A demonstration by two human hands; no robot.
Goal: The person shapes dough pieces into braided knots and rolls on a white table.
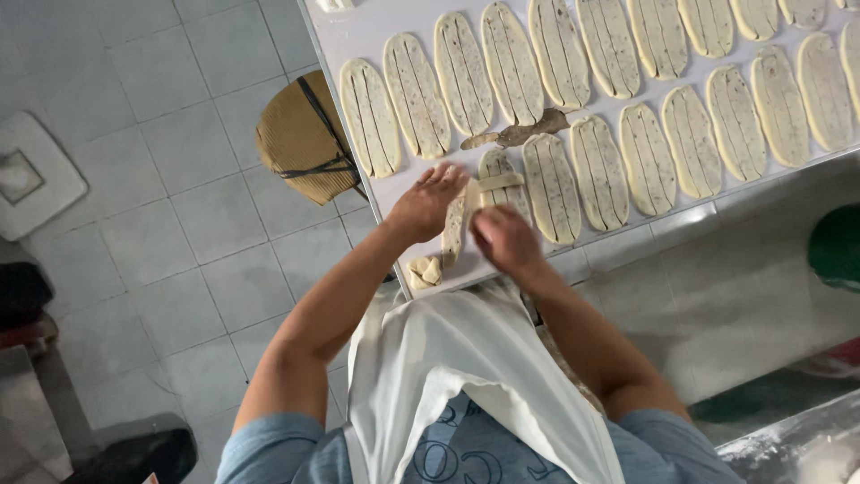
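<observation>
Both-handed, fingers point(445, 184) on dough strip point(455, 229)

Between the left hand point(426, 203) and right hand point(506, 240) the dough strip point(456, 224) looks soft, matt and speckled. Beyond the grip, the slit dough ovals point(555, 186) share that floury, dull surface (brown flecks throughout). They lie on a smooth, pale table top point(376, 27). Below the grip hangs a white cloth apron point(448, 358). Left of it, the grey floor tiles point(179, 224) look faintly glossy.
</observation>
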